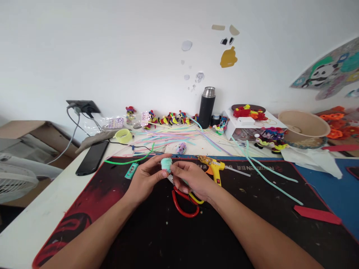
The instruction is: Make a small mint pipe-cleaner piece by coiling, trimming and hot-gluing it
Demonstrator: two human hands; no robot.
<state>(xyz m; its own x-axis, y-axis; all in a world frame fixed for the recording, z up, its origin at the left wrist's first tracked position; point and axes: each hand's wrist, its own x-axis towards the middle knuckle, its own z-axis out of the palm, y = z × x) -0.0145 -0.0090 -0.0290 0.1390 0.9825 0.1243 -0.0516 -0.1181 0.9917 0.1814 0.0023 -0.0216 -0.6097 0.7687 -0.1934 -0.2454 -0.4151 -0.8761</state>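
A small mint-green coil of pipe cleaner (166,164) is held up above the dark mat. My left hand (147,173) grips it from the left between thumb and index finger. From the right, the fingertips of my right hand (193,177) pinch at its edge; whether they hold a loose end is hidden. Below my hands lie red-handled scissors (185,215), partly covered by the right hand. A yellow hot glue gun (215,170) rests to the right of that hand, with a clear glue stick behind it. A teal lighter-like piece (131,170) lies left of my left hand.
Loose pipe cleaners (168,135) spread along the back of the table. A black phone (92,158) and yellow tape roll (123,136) are at left. A black thermos (207,108), white box (241,130) and beige bowl (304,119) stand behind. Mint pipe cleaners (269,179) cross the mat at right.
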